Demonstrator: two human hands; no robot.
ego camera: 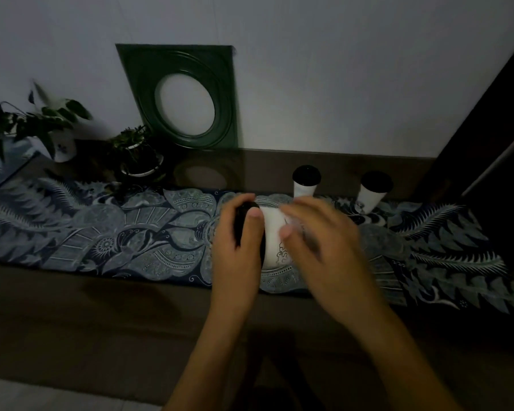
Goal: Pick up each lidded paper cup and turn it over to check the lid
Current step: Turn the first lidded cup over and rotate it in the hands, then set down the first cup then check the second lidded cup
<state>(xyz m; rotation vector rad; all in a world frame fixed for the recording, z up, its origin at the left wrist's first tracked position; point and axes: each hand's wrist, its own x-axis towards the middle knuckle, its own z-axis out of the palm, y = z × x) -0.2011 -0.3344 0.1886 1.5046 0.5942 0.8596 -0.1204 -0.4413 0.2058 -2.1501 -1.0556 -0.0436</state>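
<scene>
A white paper cup [272, 232] with a black lid lies on its side between my hands, lid pointing left, above the patterned cloth. My left hand [238, 250] wraps the lid end, thumb across the rim. My right hand [318, 241] is blurred and covers the cup's base end; its fingers touch the cup. Two more white cups with black lids stand upright behind: one cup [305, 180] just past my right hand, the other cup [373, 191] farther right.
A dark blue patterned runner [116, 238] crosses the brown table [101, 321]. Two potted plants [137, 155] stand at the back left. A green square frame [184, 96] with a round opening leans on the wall. A dark panel [487, 129] stands at right.
</scene>
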